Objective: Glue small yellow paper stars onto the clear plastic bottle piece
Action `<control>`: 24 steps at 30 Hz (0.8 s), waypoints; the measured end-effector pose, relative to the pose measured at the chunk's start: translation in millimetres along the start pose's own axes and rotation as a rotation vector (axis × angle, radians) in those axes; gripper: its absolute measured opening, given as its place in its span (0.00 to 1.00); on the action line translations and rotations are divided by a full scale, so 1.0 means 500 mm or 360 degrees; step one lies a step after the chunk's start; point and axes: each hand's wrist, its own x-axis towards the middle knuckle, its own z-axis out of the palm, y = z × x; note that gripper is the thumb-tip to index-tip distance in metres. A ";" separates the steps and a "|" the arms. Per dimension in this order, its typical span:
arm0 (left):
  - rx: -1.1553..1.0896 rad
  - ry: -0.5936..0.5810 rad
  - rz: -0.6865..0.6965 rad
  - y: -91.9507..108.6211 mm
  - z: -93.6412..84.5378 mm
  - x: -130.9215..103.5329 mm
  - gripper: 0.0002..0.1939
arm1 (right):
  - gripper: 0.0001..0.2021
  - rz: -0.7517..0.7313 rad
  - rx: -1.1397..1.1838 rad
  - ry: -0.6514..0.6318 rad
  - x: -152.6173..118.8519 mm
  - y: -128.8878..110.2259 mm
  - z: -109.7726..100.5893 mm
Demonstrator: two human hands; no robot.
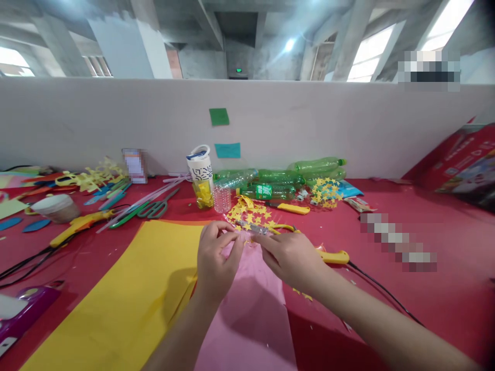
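Observation:
Both hands meet near the middle of the view, above the far end of a pink sheet (247,314). My left hand (219,257) is closed, thumb and forefinger pinched on something I cannot make out. Close beside it, my right hand (290,255) reaches in with bent fingers; its fingertips are too small and blurred to tell what they hold. Just beyond the fingers lie yellow paper stars (249,208) and a grey metal tool part (253,227). A yellow sheet (127,288) lies left of the pink one.
Green plastic bottles (276,191), a white patterned cup (199,167) and a yellow cutter (293,208) lie farther back. Green scissors (155,208) and a yellow glue gun (79,226) are at left. A yellow-handled tool (334,257) trails a black cord at right.

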 end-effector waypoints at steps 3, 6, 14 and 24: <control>-0.0001 -0.0011 -0.0009 0.005 -0.002 0.000 0.04 | 0.13 0.0036 0.0023 0.0045 -0.003 0.004 0.003; 0.0028 -0.0088 -0.0006 0.011 0.003 -0.002 0.06 | 0.13 0.0083 0.0094 0.0146 -0.001 0.007 0.008; 0.0191 -0.0093 -0.0095 0.005 0.033 -0.015 0.13 | 0.09 -0.0039 0.0107 0.0246 0.003 0.005 0.036; 0.0132 -0.0077 -0.0052 0.004 0.035 -0.017 0.15 | 0.10 -0.0065 0.0115 0.0277 -0.011 0.012 0.026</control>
